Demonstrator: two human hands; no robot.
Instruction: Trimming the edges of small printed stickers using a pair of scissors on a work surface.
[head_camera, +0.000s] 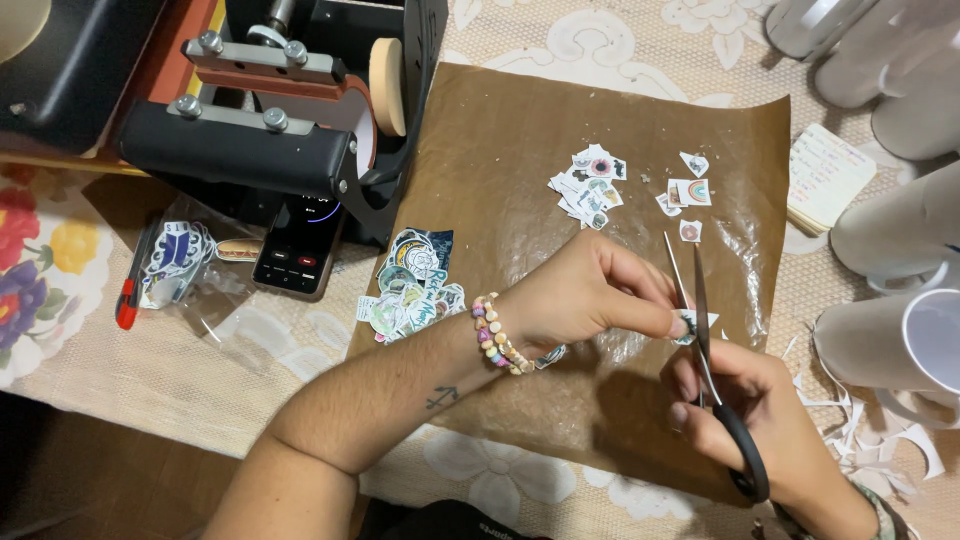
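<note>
Beyond both hands (640, 340), sticker piles (590, 185) dot brown paper (500, 150).

**Lighting and image quality, head view**

Warm, yellowish indoor light, moderately bright. Source appears overhead, slightly to the far side: hands and forearm throw soft shadows toward the viewer onto the brown paper (520, 130). Glare patches on the crinkled clear film (745, 245) at the paper's right. White mugs (900, 340) at the right edge near overexposed, little surface detail. Lower left corner falls off to dark. Centre sharp; small cut-outs (590, 185) too small to resolve. Mild wide-angle stretch at the edges; press (240, 150) leans outward.
</note>
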